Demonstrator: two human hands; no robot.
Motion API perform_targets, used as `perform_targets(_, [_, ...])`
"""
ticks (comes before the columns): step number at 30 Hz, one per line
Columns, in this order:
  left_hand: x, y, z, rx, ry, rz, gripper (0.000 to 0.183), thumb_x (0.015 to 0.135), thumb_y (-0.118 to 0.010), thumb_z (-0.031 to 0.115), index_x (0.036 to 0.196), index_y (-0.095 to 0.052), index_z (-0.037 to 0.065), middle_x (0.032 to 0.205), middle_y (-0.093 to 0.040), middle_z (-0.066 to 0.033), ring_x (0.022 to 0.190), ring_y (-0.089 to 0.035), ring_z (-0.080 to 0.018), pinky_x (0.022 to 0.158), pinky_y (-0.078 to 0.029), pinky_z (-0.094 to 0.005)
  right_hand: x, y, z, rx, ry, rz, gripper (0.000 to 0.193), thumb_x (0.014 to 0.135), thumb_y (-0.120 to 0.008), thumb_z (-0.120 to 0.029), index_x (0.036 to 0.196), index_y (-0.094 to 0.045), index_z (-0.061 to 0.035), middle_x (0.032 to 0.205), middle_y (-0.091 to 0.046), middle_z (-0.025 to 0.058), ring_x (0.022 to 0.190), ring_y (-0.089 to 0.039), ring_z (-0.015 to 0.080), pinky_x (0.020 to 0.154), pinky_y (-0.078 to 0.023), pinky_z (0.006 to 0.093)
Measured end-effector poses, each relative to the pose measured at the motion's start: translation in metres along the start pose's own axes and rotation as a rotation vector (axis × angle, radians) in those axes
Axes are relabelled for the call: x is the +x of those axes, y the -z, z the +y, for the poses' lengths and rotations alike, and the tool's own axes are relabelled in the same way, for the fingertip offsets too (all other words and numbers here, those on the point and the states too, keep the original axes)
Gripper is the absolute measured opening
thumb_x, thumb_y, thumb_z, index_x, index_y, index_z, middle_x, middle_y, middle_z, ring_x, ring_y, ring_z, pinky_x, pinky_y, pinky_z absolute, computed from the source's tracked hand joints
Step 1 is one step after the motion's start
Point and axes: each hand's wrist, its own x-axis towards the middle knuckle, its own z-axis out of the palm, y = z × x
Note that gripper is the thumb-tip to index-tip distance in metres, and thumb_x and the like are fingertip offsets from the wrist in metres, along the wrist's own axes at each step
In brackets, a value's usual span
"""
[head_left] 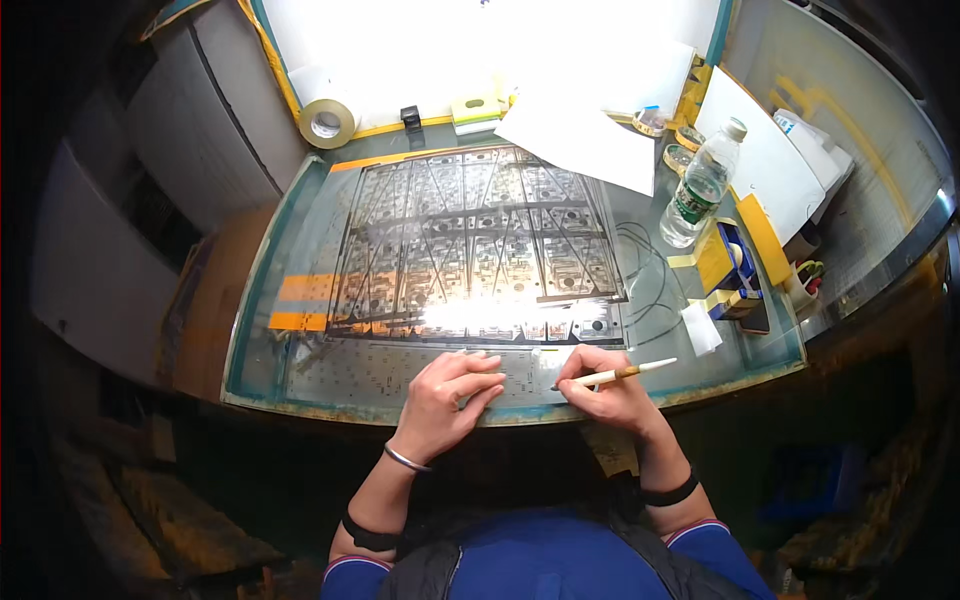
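Note:
A large sheet of dark, finely patterned circuit film point(480, 245) lies flat on the glass-topped table point(300, 215). My left hand point(450, 395) rests at the near side of the table, its fingers bent loosely with a gap between thumb and forefinger, holding nothing. In my right hand point(610, 392) is a slim pen-like tool point(625, 372) with a pale shaft, a brown band and a white end pointing right. Its working tip is mostly hidden by the fingers. Under both hands lies a paler, dotted strip point(365, 372) along the film's near edge.
A plastic bottle point(703, 185) stands at the right, near a blue and yellow tape dispenser point(728, 258) and tape rolls point(679, 158). White paper point(590, 145) overlaps the far film edge. A wide tape roll point(328, 123) sits far left. Thin dark wires point(655, 265) curl right of the film.

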Motion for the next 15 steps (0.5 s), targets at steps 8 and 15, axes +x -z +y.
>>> perform_targets(8, [-0.0027, -0.0033, -0.0002, 0.025, -0.043, 0.03, 0.012, 0.081, -0.073, 0.013, 0.092, -0.074, 0.009, 0.103, -0.071, -0.0042, 0.098, -0.065, -0.0249, 0.086, -0.052, -0.036, -0.001, 0.0015, 0.003, -0.033, 0.041, 0.012, 0.006, 0.077, -0.064, -0.006, 0.078, -0.064, 0.0, 0.069, -0.065, 0.0037, 0.062, -0.057, 0.0076, 0.056, -0.046, 0.025])
perform_targets(15, [-0.002, -0.0005, -0.0033, 0.003, -0.014, 0.008, 0.014, 0.078, -0.075, 0.01, 0.091, -0.074, 0.007, 0.102, -0.072, -0.0059, 0.098, -0.066, -0.025, 0.086, -0.052, -0.0354, -0.0002, -0.0001, 0.0018, -0.007, 0.017, 0.012, 0.006, 0.078, -0.065, -0.006, 0.079, -0.064, -0.0004, 0.069, -0.065, 0.0026, 0.063, -0.057, 0.0068, 0.058, -0.046, 0.0241])
